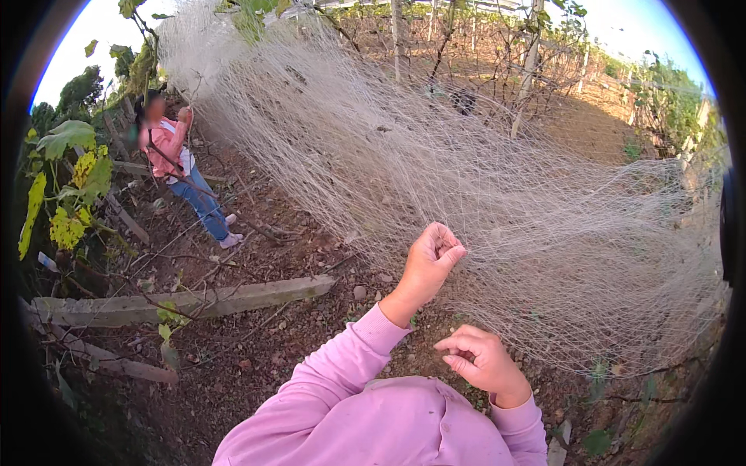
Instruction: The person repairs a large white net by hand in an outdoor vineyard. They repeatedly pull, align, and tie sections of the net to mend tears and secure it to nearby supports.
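And here the bare left hand (429,262) has thumb and fingertips pinched together on the fine, whitish mesh net (458,182), which spreads ahead and off to the right, while the bare right hand (486,363) hangs lower, near the net's edge, fingers loosely curled, thumb slightly apart.

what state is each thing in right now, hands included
White fine-mesh net: loosely stretched out
Bare left hand: fingertips pinched at the net
Bare right hand: loosely curled, nothing visible held
Long pale straight post: lying down
Broad green leaves: some yellowed
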`<state>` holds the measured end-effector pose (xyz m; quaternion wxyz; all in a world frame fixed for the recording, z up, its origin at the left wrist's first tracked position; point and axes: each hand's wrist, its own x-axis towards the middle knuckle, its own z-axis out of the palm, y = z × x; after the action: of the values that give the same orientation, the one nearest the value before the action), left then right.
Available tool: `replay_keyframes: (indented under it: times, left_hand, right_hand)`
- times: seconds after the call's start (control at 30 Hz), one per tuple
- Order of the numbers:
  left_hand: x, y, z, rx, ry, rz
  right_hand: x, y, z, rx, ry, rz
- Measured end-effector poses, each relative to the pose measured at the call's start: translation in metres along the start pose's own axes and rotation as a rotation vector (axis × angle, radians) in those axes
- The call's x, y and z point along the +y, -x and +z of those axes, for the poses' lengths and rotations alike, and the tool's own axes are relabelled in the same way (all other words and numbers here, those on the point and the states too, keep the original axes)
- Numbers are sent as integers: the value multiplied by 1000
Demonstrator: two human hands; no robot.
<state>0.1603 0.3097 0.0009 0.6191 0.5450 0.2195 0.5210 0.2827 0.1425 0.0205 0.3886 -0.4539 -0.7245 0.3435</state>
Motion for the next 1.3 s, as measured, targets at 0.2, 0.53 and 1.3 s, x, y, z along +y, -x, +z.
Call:
replay_keyframes:
  times: [0.2, 0.53, 1.3]
  left_hand:
    - [-12, 2, -3, -9, -77, 28]
    - [-8, 28, 11, 26, -202, 117]
    - [7, 46, -4, 4, -242, 50]
  right_hand:
    - [-35, -21, -19, 40, -26, -159]
    - [-97, -164, -39, 459, 242, -491]
    - [-84, -158, -35, 493, -101, -318]
